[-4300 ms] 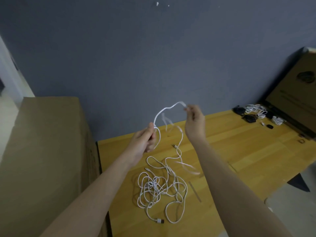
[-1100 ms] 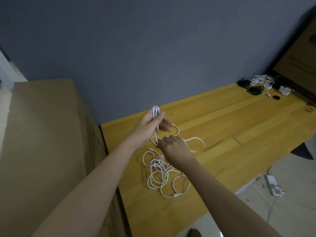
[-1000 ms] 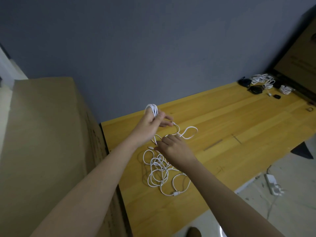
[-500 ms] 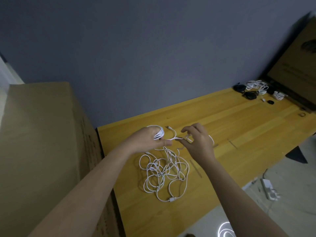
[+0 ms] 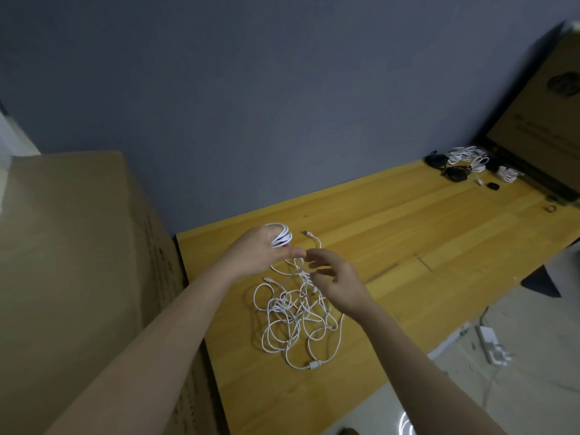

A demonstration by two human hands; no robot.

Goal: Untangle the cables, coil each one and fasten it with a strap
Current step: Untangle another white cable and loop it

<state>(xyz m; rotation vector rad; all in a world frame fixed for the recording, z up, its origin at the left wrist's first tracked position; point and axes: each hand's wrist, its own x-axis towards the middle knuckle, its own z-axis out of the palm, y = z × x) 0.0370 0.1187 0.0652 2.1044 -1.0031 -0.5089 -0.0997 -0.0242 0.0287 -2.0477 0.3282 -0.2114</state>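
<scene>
White, thin cable (image 5: pixel 295 315) looked light and limp; left hand (image 5: pixel 260 252) gripped its coil (image 5: pixel 281 236), right hand (image 5: pixel 337 282), at three o'clock, hung loosely curled, grasping nothing discernible.

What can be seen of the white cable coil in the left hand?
The white cable coil is a small bundle of several thin, smooth-looking loops wound around the fingers of the left hand, which grips it just above the wooden table. No strap shows on it. A strand trails from the hand toward the tangled white cables lying below. The right hand is close by; whether it touches that strand cannot be told.
</scene>
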